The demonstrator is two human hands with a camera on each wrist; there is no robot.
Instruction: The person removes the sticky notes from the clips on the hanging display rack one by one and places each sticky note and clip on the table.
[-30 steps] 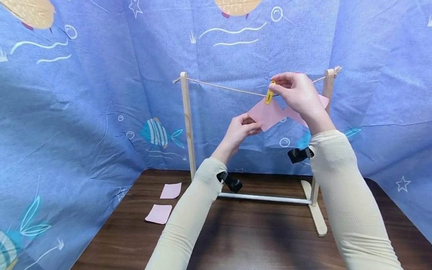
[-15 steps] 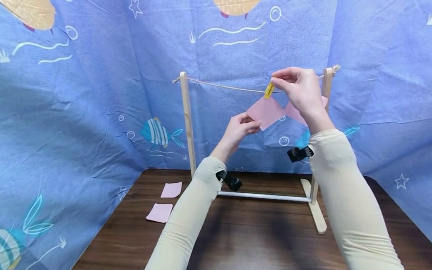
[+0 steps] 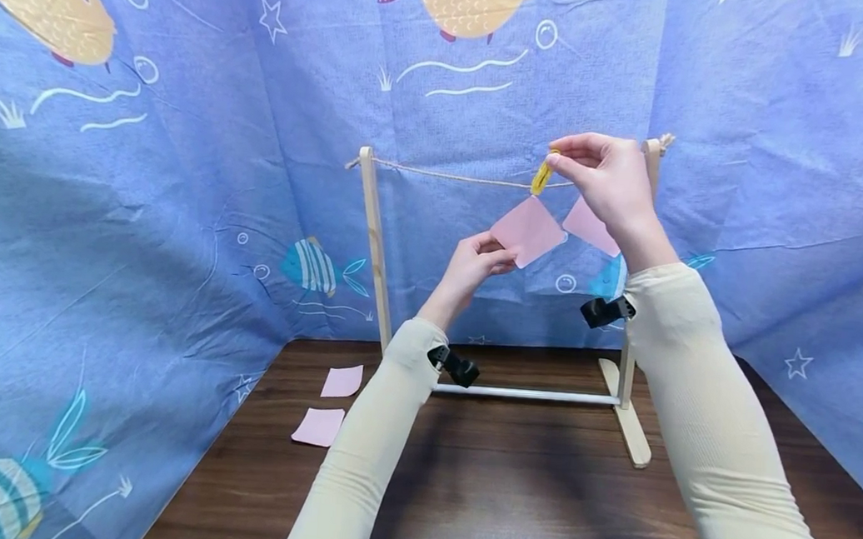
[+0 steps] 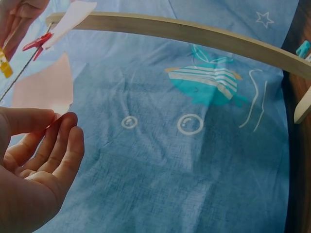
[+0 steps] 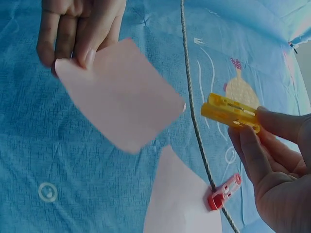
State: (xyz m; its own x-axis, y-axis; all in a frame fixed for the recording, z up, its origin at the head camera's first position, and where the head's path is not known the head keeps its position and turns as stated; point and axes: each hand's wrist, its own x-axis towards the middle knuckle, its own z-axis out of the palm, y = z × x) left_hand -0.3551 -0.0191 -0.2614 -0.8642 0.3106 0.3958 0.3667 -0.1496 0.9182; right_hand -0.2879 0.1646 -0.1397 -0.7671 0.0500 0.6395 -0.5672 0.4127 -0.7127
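Observation:
My left hand [image 3: 469, 268] pinches the lower left edge of a pink paper square [image 3: 528, 230], thumb on one face and fingers behind it. A yellow clothespin [image 3: 542, 174] is between the thumb and fingertips of my right hand [image 3: 618, 186], just above the paper's top corner. In the right wrist view the clothespin's free end points at the rope [image 5: 191, 92], while the paper's corner lies on the rope's other side. A red clothespin [image 5: 224, 192] fastens another pink paper [image 5: 182, 199] to the rope close by.
The rope runs between two wooden posts [image 3: 375, 249], joined low down by a pale rod [image 3: 528, 395]. Two pink paper squares, a rear one [image 3: 342, 381] and a front one [image 3: 319, 427], lie on the dark wooden table [image 3: 506, 492]. A blue patterned cloth [image 3: 181, 202] surrounds the table.
The yellow clothespin has come off the paper's top corner and moved up, now tilting right. The paper in my left hand has dipped slightly; both hands keep their pinch.

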